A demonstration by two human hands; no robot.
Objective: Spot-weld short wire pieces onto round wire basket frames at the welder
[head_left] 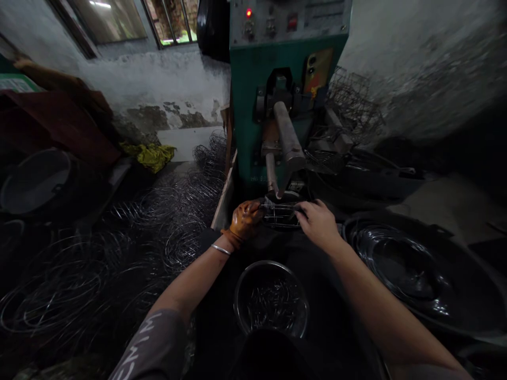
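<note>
My left hand (246, 217), in an orange-brown glove, is closed on the left end of a wire frame (279, 214) made of thin metal rods. At the frame's other end, the bare fingers of my right hand (318, 221) are pinched together on it; whether a small piece is also between them is too dark to tell. The frame sits just below the tips of the welding machine's arms (288, 140). A metal bowl (237, 303) of short metal rods (275, 303) is close to my body, below both hands.
The green machine (249, 105) stands ahead, with a lit red lamp (249, 13) and a phone (318, 68) on its front. Wire rings (182, 211) are heaped at left. A wide dark basin (471, 285) holding wire coils (372, 243) is at right.
</note>
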